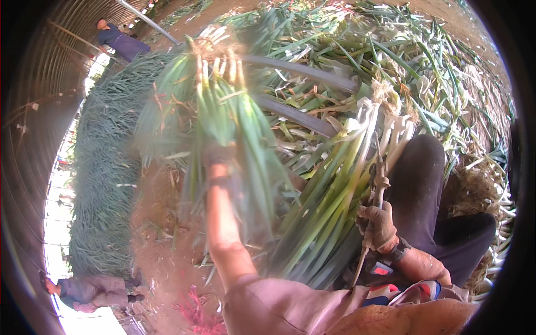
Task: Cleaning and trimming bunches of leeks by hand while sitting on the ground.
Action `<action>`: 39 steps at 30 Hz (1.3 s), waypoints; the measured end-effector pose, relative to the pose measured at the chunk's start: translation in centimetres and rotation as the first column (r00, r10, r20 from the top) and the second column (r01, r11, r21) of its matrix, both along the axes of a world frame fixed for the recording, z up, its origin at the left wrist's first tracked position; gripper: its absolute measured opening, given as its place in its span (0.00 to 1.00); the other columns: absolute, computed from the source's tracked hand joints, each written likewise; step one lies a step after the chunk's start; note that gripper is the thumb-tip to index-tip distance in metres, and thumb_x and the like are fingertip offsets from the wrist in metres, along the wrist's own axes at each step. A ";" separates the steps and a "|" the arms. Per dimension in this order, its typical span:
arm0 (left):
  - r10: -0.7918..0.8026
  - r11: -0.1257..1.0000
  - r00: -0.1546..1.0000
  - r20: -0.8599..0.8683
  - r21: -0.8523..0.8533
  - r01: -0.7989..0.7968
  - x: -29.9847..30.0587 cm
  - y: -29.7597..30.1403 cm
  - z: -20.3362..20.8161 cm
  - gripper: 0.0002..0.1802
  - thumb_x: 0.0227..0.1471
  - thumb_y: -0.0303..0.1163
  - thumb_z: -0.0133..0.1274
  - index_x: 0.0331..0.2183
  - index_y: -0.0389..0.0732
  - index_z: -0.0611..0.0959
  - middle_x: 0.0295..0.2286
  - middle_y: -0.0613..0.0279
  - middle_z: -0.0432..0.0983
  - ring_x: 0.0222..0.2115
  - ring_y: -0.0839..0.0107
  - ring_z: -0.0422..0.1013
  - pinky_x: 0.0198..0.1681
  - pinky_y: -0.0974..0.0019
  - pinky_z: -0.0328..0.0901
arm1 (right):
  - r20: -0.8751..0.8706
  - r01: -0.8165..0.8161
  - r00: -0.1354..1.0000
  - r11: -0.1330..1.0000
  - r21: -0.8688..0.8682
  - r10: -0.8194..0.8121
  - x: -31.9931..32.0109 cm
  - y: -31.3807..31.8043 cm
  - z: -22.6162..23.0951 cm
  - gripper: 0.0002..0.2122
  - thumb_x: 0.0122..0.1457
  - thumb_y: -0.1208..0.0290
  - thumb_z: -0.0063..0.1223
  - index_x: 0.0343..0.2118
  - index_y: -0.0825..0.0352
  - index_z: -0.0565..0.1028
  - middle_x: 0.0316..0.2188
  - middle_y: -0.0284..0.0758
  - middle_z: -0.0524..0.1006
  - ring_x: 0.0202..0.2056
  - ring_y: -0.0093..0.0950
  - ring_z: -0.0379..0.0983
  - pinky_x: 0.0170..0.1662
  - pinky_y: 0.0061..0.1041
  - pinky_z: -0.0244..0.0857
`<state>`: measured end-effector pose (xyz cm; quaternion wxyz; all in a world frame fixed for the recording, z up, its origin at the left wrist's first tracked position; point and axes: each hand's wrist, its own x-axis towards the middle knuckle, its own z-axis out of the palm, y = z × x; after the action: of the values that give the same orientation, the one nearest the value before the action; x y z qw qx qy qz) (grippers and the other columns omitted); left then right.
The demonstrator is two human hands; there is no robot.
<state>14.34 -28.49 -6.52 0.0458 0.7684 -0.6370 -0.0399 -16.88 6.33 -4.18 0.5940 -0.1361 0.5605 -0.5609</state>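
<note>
Left hand (219,155) is clenched round the middle of a blurred bunch of long green onions with white root ends (215,95), lifted roots-up above the second bundle of pale-stalked green onions (335,195) lying across the dark-trousered lap (419,184). Right hand (378,226), in a dirty brown work glove, is closed on a thin tan stick or tie strand (375,184) that runs up along the right side of that lap bundle (exact thing too small to tell). Risk: the raised bunch is held by one fist only, so loose stalks could slip out and drop onto the lap bundle, mixing the two. Motion blur suggests a fast swing; leaves could snag on the two dark curved hoses (301,70) just behind the lap bundle. The thin strand could slide off or snap if pulled hard against the stalks. Heap of trimmed leaves and cut stalks (402,67) lies behind the lap bundle, a long row of stacked green onions (100,167) well to its left, two other people far left.
</note>
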 end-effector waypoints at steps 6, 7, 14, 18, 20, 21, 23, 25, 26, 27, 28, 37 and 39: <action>-0.022 0.973 0.982 -0.185 0.222 0.064 -8.3 15.9 3.1 0.18 0.50 0.48 0.53 0.35 0.43 0.77 0.27 0.63 0.76 0.25 0.69 0.71 0.30 0.65 0.67 | 0.028 -0.052 0.998 0.998 -0.029 0.052 0.1 1.6 0.1 0.06 0.49 0.71 0.52 0.24 0.67 0.70 0.16 0.32 0.69 0.14 0.22 0.63 0.17 0.21 0.56; -0.008 0.947 0.971 -0.241 0.309 0.084 -9.2 18.6 3.5 0.13 0.53 0.45 0.51 0.32 0.45 0.77 0.23 0.68 0.75 0.20 0.75 0.70 0.26 0.69 0.66 | 0.057 -0.030 0.998 0.998 -0.047 0.033 0.1 1.7 0.4 0.06 0.49 0.71 0.52 0.23 0.67 0.70 0.16 0.31 0.69 0.14 0.21 0.63 0.17 0.21 0.56; -0.645 0.686 0.764 -0.003 0.438 0.581 -7.0 27.0 4.8 0.20 0.43 0.43 0.58 0.31 0.34 0.79 0.28 0.51 0.75 0.27 0.57 0.72 0.26 0.54 0.65 | 0.094 0.053 0.994 0.997 -0.051 -0.048 0.0 2.7 0.3 0.06 0.48 0.73 0.57 0.25 0.67 0.70 0.18 0.27 0.67 0.15 0.18 0.60 0.16 0.21 0.52; -0.659 0.725 0.632 0.407 0.120 0.679 -0.3 19.5 2.4 0.33 0.45 0.53 0.56 0.46 0.38 0.76 0.40 0.50 0.76 0.38 0.53 0.74 0.37 0.54 0.69 | 0.101 -0.054 0.993 0.998 0.009 0.053 -0.4 4.2 0.7 0.10 0.48 0.74 0.59 0.30 0.68 0.69 0.18 0.29 0.67 0.16 0.20 0.62 0.17 0.22 0.57; -0.594 0.777 0.711 0.376 0.042 0.628 -0.9 17.4 3.3 0.38 0.44 0.53 0.57 0.50 0.35 0.73 0.45 0.47 0.74 0.43 0.51 0.72 0.42 0.53 0.68 | 0.110 -0.027 0.994 1.000 0.006 0.026 -0.2 4.5 1.4 0.10 0.48 0.74 0.59 0.30 0.68 0.68 0.19 0.29 0.67 0.16 0.20 0.63 0.17 0.22 0.58; -0.535 0.819 0.692 0.485 0.098 0.565 -1.2 16.6 3.5 0.40 0.44 0.52 0.57 0.52 0.34 0.70 0.46 0.46 0.73 0.46 0.51 0.70 0.47 0.53 0.66 | 0.099 -0.059 0.994 0.997 0.041 0.055 -0.3 4.5 2.0 0.11 0.48 0.74 0.59 0.30 0.68 0.68 0.19 0.29 0.67 0.16 0.21 0.63 0.17 0.23 0.58; -0.513 0.799 0.634 0.579 0.050 0.599 -1.9 16.6 3.1 0.39 0.46 0.47 0.55 0.55 0.33 0.66 0.49 0.47 0.70 0.51 0.52 0.66 0.52 0.54 0.62 | 0.124 -0.067 0.991 0.995 0.072 0.058 -0.5 4.5 3.4 0.12 0.47 0.73 0.60 0.30 0.69 0.68 0.19 0.31 0.68 0.17 0.21 0.64 0.18 0.25 0.60; -0.542 0.718 0.601 0.588 -0.048 0.695 -7.3 17.6 3.1 0.35 0.48 0.40 0.52 0.55 0.32 0.65 0.49 0.47 0.70 0.52 0.51 0.65 0.54 0.54 0.61 | 0.090 -0.020 0.996 0.999 0.050 0.016 0.0 4.3 1.5 0.13 0.46 0.73 0.61 0.31 0.70 0.68 0.19 0.31 0.68 0.17 0.21 0.65 0.19 0.26 0.61; -0.575 0.650 0.599 0.557 -0.134 0.748 -11.1 18.7 3.8 0.32 0.48 0.36 0.51 0.54 0.32 0.66 0.48 0.46 0.70 0.51 0.50 0.66 0.53 0.53 0.61 | 0.052 0.013 0.999 1.000 0.018 -0.014 0.1 4.3 0.8 0.13 0.46 0.73 0.61 0.32 0.71 0.69 0.19 0.31 0.69 0.17 0.22 0.65 0.20 0.26 0.61; -0.673 0.652 0.618 0.405 -0.069 0.755 -13.0 19.4 3.9 0.31 0.50 0.36 0.51 0.54 0.35 0.66 0.49 0.44 0.69 0.52 0.49 0.64 0.55 0.53 0.60 | 0.031 -0.152 0.988 0.984 0.098 0.150 -0.9 4.1 2.5 0.14 0.44 0.72 0.62 0.33 0.72 0.71 0.20 0.32 0.70 0.20 0.23 0.67 0.23 0.26 0.62; -0.742 0.642 0.624 0.244 -0.012 0.767 -14.8 20.1 4.5 0.31 0.51 0.36 0.50 0.55 0.39 0.65 0.50 0.43 0.67 0.53 0.48 0.62 0.56 0.53 0.59 | 0.037 -0.146 0.989 0.984 0.098 0.143 -1.0 3.9 2.6 0.14 0.44 0.72 0.62 0.33 0.72 0.71 0.20 0.32 0.70 0.20 0.23 0.67 0.23 0.26 0.62; -0.515 0.857 0.842 0.162 0.118 0.502 -19.5 21.3 4.9 0.26 0.49 0.43 0.53 0.46 0.38 0.71 0.47 0.44 0.68 0.49 0.47 0.66 0.51 0.52 0.63 | 0.049 -0.262 0.965 0.963 0.059 0.259 -1.4 3.5 2.7 0.15 0.44 0.70 0.65 0.31 0.72 0.72 0.20 0.32 0.71 0.22 0.23 0.67 0.26 0.28 0.63; -0.549 0.835 0.801 0.240 0.104 0.541 -18.9 19.9 3.9 0.26 0.48 0.45 0.54 0.44 0.38 0.72 0.45 0.44 0.70 0.47 0.47 0.68 0.50 0.53 0.64 | 0.041 -0.257 0.966 0.966 0.040 0.255 -1.4 3.7 2.3 0.14 0.44 0.71 0.64 0.29 0.71 0.71 0.20 0.31 0.70 0.21 0.23 0.67 0.26 0.27 0.63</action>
<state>-4.56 -8.54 -2.60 -0.0630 0.5521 -0.8304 0.0401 -18.33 10.06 -1.86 0.6741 -0.1841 0.5401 -0.4691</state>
